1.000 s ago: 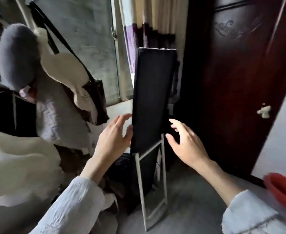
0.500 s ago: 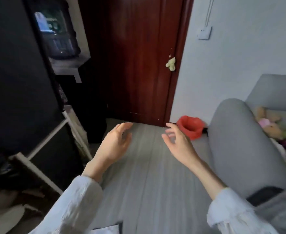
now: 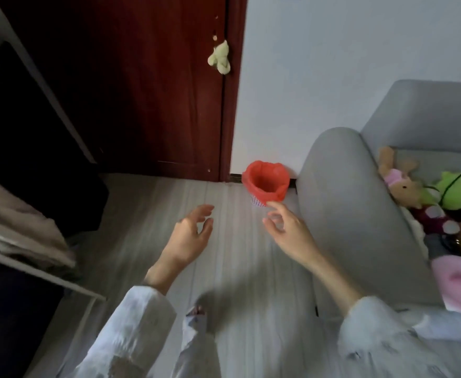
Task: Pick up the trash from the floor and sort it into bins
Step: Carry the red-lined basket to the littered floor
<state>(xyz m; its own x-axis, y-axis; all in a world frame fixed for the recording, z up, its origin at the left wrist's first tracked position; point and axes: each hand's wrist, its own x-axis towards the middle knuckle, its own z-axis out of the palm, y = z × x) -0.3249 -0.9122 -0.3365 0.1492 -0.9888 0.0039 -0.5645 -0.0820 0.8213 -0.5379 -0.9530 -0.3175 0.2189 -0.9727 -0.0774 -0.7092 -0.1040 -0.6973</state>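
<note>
Both hands are being held out over the grey floor (image 3: 147,214), empty, fingers loosely spread: the left hand (image 3: 189,238) apart from the right hand (image 3: 289,230). Beyond the right fingertips, a small bin (image 3: 266,184) lined with a red bag is standing against the wall, between the dark door (image 3: 142,91) and the grey sofa arm (image 3: 346,200).

1. Grey plank floor (image 3: 131,208) across the middle of the frame, streaked lengthwise, blurred.
2. Small bin with a red liner (image 3: 265,184) stood on it at centre right, against the white wall's base, just beside the grey sofa arm (image 3: 341,203).
3. Sofa rested on it along the right side.
4. White-framed dark panel (image 3: 19,165) leaned at the left edge, foot on the floor.
</note>
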